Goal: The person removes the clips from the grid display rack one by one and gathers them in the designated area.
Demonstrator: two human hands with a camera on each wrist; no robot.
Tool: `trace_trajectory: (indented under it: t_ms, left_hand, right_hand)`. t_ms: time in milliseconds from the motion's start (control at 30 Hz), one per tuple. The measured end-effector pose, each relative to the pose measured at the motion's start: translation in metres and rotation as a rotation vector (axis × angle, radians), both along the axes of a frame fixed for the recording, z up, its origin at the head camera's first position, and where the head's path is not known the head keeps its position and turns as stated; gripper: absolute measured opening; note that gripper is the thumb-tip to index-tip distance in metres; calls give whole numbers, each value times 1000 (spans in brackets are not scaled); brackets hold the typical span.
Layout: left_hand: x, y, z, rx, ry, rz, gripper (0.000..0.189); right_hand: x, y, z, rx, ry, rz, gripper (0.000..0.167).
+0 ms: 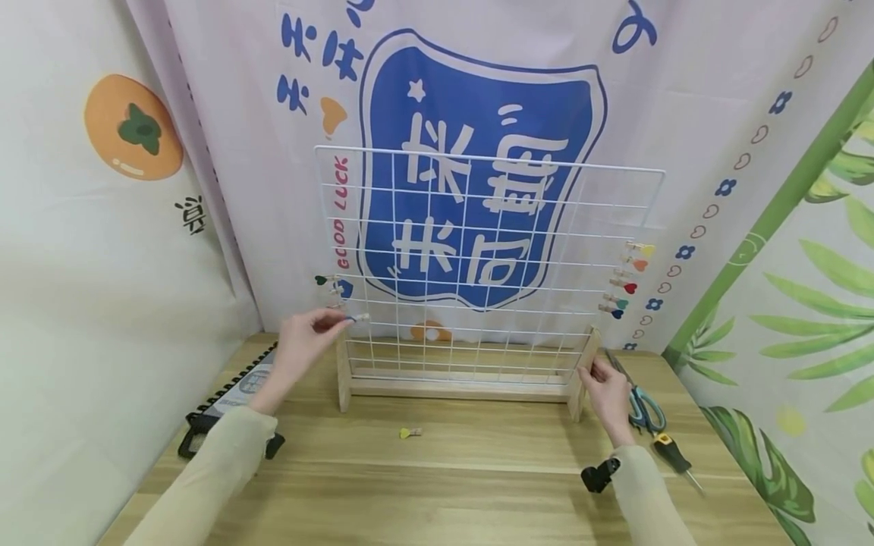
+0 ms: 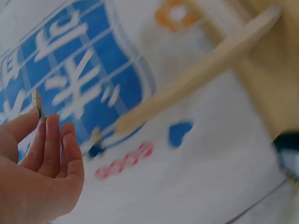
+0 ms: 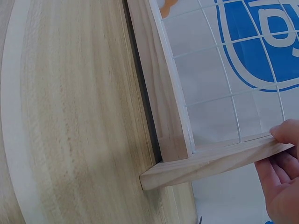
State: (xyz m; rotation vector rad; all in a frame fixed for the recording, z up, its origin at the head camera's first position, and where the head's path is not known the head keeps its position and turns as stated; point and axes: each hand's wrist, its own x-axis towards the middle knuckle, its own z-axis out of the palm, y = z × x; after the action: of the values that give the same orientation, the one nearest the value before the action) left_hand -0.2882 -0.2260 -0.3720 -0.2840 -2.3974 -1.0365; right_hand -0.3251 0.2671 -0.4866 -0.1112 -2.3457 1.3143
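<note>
A white wire grid panel [image 1: 490, 159] stands in a wooden stand [image 1: 457, 388]. My left hand [image 1: 310, 337] pinches a small wooden clothespin [image 2: 37, 99] with a blue decoration between thumb and fingertips, near the grid's lower left edge. At the right side, my right hand [image 1: 608, 390] grips the stand's wooden side post [image 3: 219, 163], thumb on one face and fingers behind. Several clothespins with coloured hearts, among them a red heart [image 1: 630, 288], are clipped along the grid's right edge. A green-heart clothespin [image 1: 321, 280] is on the left edge.
A clothespin with a yellow heart [image 1: 407, 433] lies on the wooden table [image 1: 437, 485] before the stand. On the left rests what looks like a handsaw [image 1: 239, 387] with a black handle. Teal-handled scissors [image 1: 645, 409] and a screwdriver [image 1: 672, 453] lie at the right. Printed curtains hang behind.
</note>
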Motion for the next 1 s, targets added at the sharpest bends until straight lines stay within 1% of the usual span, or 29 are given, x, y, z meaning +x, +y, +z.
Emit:
trace_trajectory:
  t_ms: [100, 167, 267, 367, 467, 533, 600, 700, 833, 1000]
  left_hand:
    - [3, 6, -24, -6, -100, -42, 16]
    - [6, 10, -39, -14, -146, -73, 16]
    - [9, 15, -63, -30, -193, -97, 14]
    - [9, 16, -84, -51, -213, -120, 10]
    - [11, 17, -101, -68, -242, -145, 8]
    - [13, 18, -110, -77, -271, -151, 7]
    - [15, 17, -116, -86, -294, -161, 7]
    - [17, 19, -124, -104, -308, -154, 5]
    - [19, 22, -134, -129, -286, -161, 5]
    - [24, 26, -147, -141, -286, -180, 5]
  right_hand:
    - [0, 0, 0, -2, 2, 0, 28]
    - [0, 0, 0, -5, -3, 3, 28]
    - [0, 0, 0, -6, -8, 12, 29]
    - [-1, 0, -1, -10, -6, 17, 30]
    - [-1, 0, -1, -5, -3, 13, 29]
    - [0, 0, -1, -7, -2, 13, 29]
    - [0, -1, -1, -1, -3, 8, 29]
    - [0, -1, 0, -3, -2, 7, 27]
    - [1, -1, 1, -14, 4, 10, 28]
    - [0, -1, 0, -22, 6, 11, 28]
